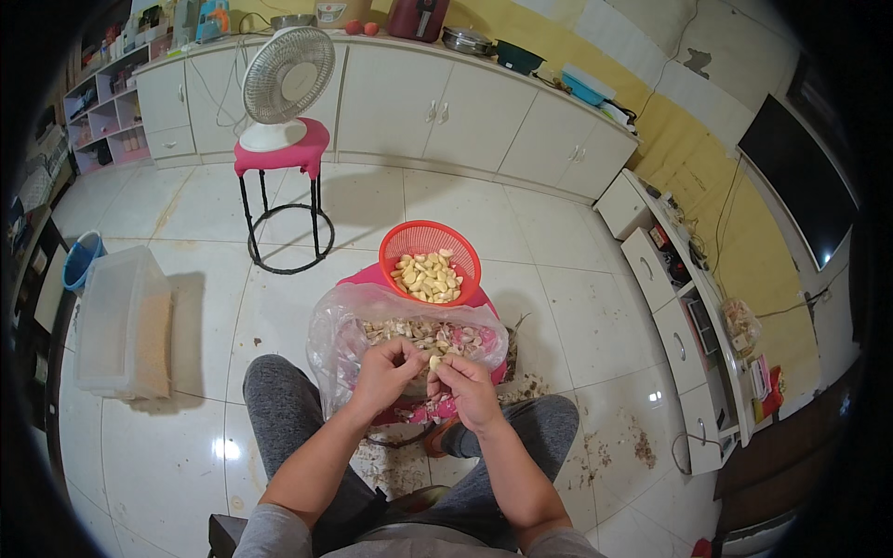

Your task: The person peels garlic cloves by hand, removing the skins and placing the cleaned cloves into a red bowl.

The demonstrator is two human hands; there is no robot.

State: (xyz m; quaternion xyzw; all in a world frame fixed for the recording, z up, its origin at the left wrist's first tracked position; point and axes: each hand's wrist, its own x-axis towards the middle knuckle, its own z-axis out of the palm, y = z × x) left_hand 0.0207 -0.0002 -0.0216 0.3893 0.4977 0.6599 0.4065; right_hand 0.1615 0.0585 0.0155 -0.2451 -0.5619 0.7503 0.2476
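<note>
Between my fingertips is a pale garlic clove (434,363), gripped by my right hand (466,390). My left hand (391,373) touches or nearly touches it, thumb and forefinger pinched together; whether they hold a bit of skin is too small to tell. Both hands are over a clear plastic bag (335,328) that lies on a pink-covered stool (363,276). Unpeeled garlic cloves (398,329) and loose skins lie in the bag. Behind it, on the same stool, a red plastic basket (472,259) holds many peeled cloves (427,277).
A white fan (289,80) stands on another pink-topped stool (317,136) ahead on the left. A lidded translucent bin (115,328) and a blue bucket (84,258) are at the left. Garlic skins (391,469) litter the tiled floor. White cabinets (391,97) line the wall.
</note>
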